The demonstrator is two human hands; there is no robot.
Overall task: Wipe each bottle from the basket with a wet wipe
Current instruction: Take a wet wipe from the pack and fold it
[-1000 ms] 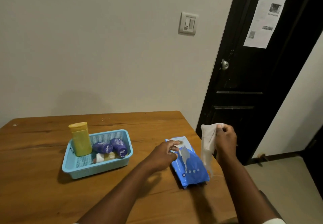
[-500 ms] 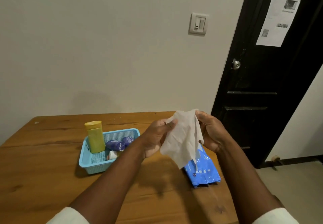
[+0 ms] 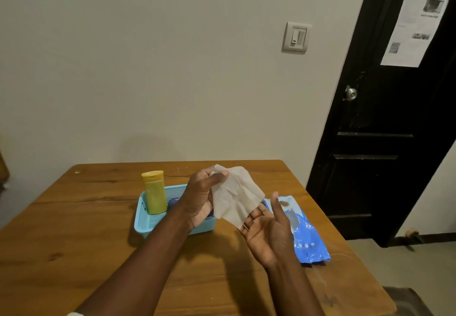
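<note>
Wet wipe (image 3: 234, 197) pinched by left hand (image 3: 201, 197); right hand (image 3: 267, 231) flat-palmed beneath, fingers straight.

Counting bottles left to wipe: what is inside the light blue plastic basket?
In the light blue plastic basket, a tall yellow bottle stands upright, with a sliver of something purple beside it. The left hand, pinching the white wet wipe, covers the rest.
</note>
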